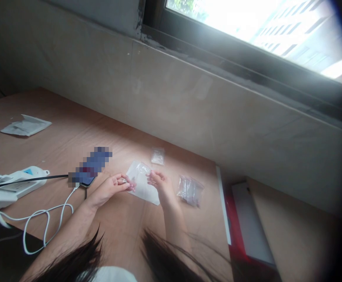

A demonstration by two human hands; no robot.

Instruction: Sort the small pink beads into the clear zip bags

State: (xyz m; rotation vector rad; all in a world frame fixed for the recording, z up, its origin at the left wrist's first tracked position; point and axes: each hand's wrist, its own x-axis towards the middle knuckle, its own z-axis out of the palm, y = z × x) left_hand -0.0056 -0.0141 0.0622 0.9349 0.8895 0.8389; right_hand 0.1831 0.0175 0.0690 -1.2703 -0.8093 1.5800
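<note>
Over a white sheet (147,192) on the desk, my left hand (110,188) pinches something small between thumb and fingers; its kind is too small to make out. Just to the right, my right hand (163,185) has its fingertips pressed together near a shiny transparent piece on the sheet. Whatever it holds is too fine to name. The two hands are apart. Beyond the sheet lies a small clear plastic bag (158,156) with pale contents. A larger clear bag (190,191) with purplish-grey contents rests right of my right hand.
A phone (93,166), blurred out, lies left of the sheet with a white cable (62,211). A white power strip (29,182) sits at the left. Farther back is a crumpled white packet (26,126). The wall and window (247,31) border the wooden desk (123,235).
</note>
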